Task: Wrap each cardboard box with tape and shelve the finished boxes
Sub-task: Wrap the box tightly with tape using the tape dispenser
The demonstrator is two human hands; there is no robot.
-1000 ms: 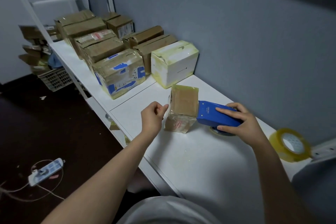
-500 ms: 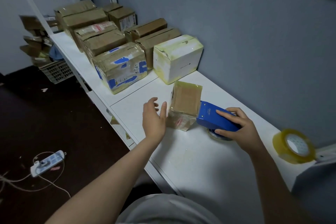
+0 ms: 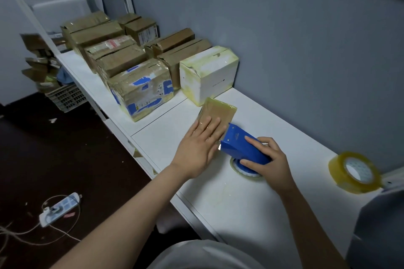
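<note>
Two hands: left hand point(image 3: 196, 146) lies flat, fingers straight, on the taped box point(image 3: 220, 112); right hand point(image 3: 269, 159) grips the blue tape dispenser point(image 3: 240, 144) against its right side. Dispenser's print unreadable.

The left hand point(image 3: 197, 148) lies flat over the near half of the small taped box point(image 3: 220, 111), hiding that part and its front face. The right hand point(image 3: 269, 159) and the blue tape dispenser point(image 3: 240, 146) cover most of the dispenser's roll point(image 3: 244, 173); only its lower rim shows. The spare tape roll point(image 3: 354, 172) is blurred, and the grey shape point(image 3: 378, 225) below it is cut off by the frame's corner. Print on the box labels point(image 3: 148, 34) is too small to read
</note>
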